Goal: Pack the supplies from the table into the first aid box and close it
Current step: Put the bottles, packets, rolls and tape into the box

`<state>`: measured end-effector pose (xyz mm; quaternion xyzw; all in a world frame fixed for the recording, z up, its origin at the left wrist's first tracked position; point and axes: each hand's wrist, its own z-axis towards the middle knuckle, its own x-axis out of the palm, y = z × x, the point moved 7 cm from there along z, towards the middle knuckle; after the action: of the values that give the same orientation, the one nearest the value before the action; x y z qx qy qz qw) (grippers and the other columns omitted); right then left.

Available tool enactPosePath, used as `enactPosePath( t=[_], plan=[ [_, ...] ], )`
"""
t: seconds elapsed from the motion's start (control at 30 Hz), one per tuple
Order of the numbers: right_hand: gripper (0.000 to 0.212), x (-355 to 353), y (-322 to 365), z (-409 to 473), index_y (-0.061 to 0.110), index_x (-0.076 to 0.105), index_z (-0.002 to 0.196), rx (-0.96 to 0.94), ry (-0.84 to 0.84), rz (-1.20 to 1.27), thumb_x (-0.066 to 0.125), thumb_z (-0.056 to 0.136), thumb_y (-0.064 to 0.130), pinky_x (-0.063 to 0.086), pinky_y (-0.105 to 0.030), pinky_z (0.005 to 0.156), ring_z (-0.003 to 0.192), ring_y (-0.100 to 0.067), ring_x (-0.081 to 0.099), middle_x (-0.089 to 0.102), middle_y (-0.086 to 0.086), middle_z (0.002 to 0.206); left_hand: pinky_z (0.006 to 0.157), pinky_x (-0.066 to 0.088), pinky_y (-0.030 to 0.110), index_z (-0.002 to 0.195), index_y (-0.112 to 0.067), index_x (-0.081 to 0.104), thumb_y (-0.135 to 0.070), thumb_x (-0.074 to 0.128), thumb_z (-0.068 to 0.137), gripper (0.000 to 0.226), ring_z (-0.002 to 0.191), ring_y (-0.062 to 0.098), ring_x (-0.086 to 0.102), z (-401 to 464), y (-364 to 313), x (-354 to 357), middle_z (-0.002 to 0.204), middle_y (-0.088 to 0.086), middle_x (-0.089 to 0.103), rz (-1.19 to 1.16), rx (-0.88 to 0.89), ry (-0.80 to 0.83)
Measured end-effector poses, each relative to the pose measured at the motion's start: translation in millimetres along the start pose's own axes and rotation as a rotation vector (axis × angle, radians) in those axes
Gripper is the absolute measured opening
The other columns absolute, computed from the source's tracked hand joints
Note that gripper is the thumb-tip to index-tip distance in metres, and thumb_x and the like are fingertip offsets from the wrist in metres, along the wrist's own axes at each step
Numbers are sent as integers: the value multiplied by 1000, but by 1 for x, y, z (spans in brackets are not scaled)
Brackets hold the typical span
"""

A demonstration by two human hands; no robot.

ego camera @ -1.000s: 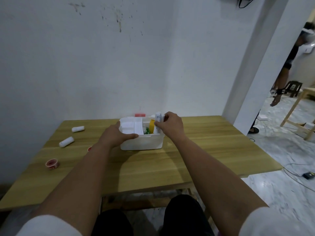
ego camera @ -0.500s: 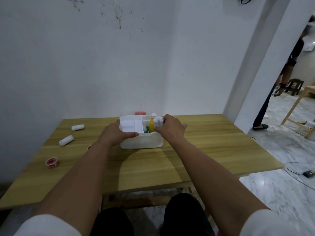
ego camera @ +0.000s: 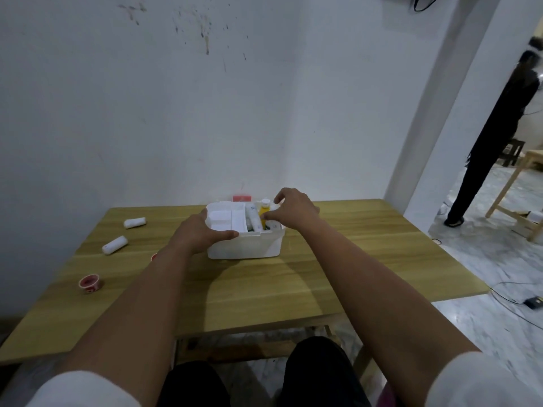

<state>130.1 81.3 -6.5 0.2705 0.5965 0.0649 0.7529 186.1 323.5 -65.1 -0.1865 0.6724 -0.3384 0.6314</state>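
The white first aid box stands open at the middle of the wooden table. Inside it I see a white insert tray on the left, a white tube and a yellow bottle. My left hand grips the box's front left rim, thumb along the edge. My right hand hovers over the box's right end, fingers spread, nothing held. Two white gauze rolls and a red-and-white tape roll lie on the table's left side.
A small red piece peeks out beside my left forearm. A red object sits behind the box against the wall. A person in black stands at the right, near a wooden table. A cable and small black device lie on the floor.
My right hand has let go of the white bottle it was pushing into the box's right end and has opened above it. The left hand kept its hold on the rim.
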Motion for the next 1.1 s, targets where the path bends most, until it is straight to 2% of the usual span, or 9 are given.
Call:
enactPosePath(
  t=[0.1,0.17,0.27,0.5,0.67,0.8,0.93,1.03,1.1],
  plan=[
    [42,3,13,0,35,61,120,-143,-47,-51,73,81,44,36,-45,97,111,-17,60,61,9,121,82,58,44,145,-26,48,-64,86,63,98,100,21,53,1,1,-1,132,4,61,16,0,-2],
    [34,7,22,2,34,64,121,-219,-62,-86,67,87,39,35,-45,97,113,-15,62,66,12,120,82,59,44,145,-27,48,-64,86,63,98,101,22,53,1,1,-1,132,3,61,14,-4,0],
    [34,16,34,10,32,64,127,-275,-32,-197,61,93,32,32,-45,98,115,-15,62,70,12,122,83,59,47,147,-27,46,-65,86,62,101,105,24,54,0,2,0,133,3,60,6,-8,14],
    [34,44,51,49,25,65,124,-328,68,-476,55,93,16,26,-48,93,108,-22,63,71,5,116,85,58,47,148,-27,44,-64,86,64,101,104,22,52,4,5,2,136,4,59,-15,-2,11],
    [34,61,63,58,25,65,123,-358,123,-657,53,92,20,22,-56,109,116,-28,56,63,-2,117,76,45,35,149,-25,43,-61,84,68,98,105,18,47,4,4,5,140,5,57,-11,15,-13],
    [39,65,63,59,27,62,132,-341,151,-684,51,96,34,22,-56,111,122,-29,50,55,-6,127,80,50,37,150,-26,42,-61,85,68,98,120,26,52,4,3,5,142,5,56,-13,11,-13],
    [26,57,61,57,25,69,114,-337,119,-602,54,94,33,26,-53,106,112,-28,55,58,-3,116,78,47,36,150,-26,42,-62,84,68,100,121,27,52,5,4,5,143,5,55,-3,-1,-6],
    [11,45,57,51,26,72,90,-344,89,-473,62,89,29,29,-47,92,97,-23,63,65,5,99,82,55,41,150,-25,42,-62,85,66,101,109,23,50,5,3,4,141,5,56,-6,-4,-4],
    [9,36,52,44,27,73,87,-349,88,-398,65,87,32,27,-43,86,92,-19,64,68,9,94,86,57,46,149,-25,44,-61,86,66,100,104,20,48,4,3,4,140,5,57,-9,-5,-5]
  ],
)
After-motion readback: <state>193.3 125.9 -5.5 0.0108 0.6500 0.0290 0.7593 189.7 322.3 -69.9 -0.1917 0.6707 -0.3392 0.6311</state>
